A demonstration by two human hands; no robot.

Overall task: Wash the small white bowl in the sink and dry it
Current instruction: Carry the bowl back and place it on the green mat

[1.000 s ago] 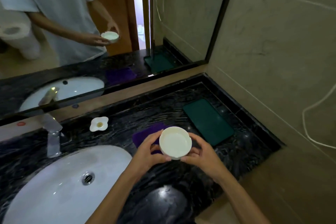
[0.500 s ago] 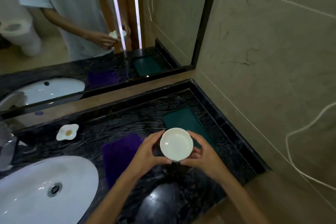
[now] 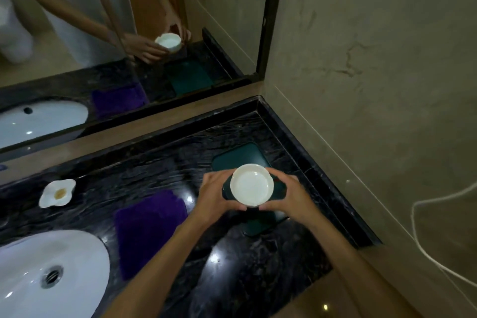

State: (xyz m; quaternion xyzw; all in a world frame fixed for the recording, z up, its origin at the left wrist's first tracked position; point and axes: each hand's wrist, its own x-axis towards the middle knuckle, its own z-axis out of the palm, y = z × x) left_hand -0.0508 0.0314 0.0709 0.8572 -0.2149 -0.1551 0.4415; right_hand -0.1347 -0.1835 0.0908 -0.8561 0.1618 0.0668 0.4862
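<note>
The small white bowl (image 3: 251,185) sits upright between your left hand (image 3: 216,195) and right hand (image 3: 291,197), each grip curled round its rim, above the green mat (image 3: 240,157), well right of the sink (image 3: 51,273). If it's wet, that fingertip hold could slip and chip it on the stone table (image 3: 154,160).
</note>
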